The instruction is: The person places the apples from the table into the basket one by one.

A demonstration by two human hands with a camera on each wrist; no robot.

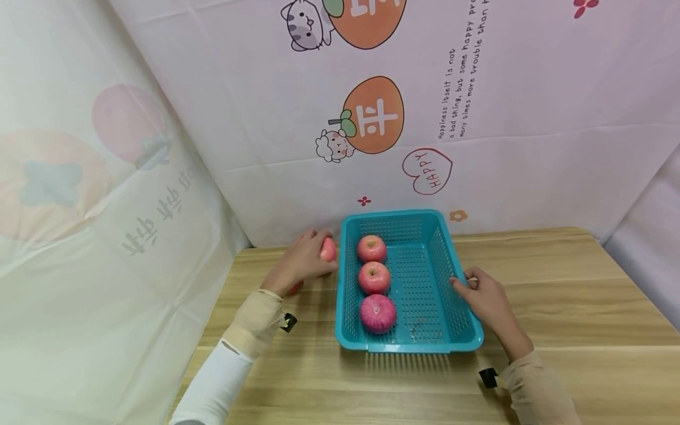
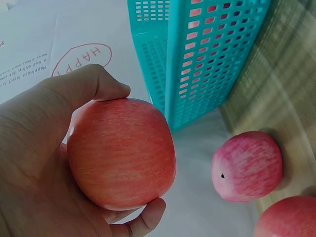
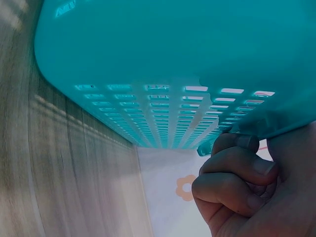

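My left hand (image 1: 307, 258) grips a red apple (image 2: 122, 153) just outside the left wall of a turquoise plastic basket (image 1: 409, 348). Thumb and fingers curl round the fruit in the left wrist view. Inside the basket, along its left side, a row holds two light red apples (image 1: 372, 249) and a deeper pink, streaked one (image 1: 378, 313). On the basket's right rim is my right hand (image 1: 486, 295), its thumb over the edge and its fingers curled beneath, as the right wrist view (image 3: 237, 182) also shows.
Two more apples lie on the wooden table (image 1: 584, 330) left of the basket: a pink streaked one (image 2: 249, 165) and a red one (image 2: 291, 219), mostly hidden by the left hand from above. A printed white cloth (image 1: 265, 177) hangs behind and at the sides.
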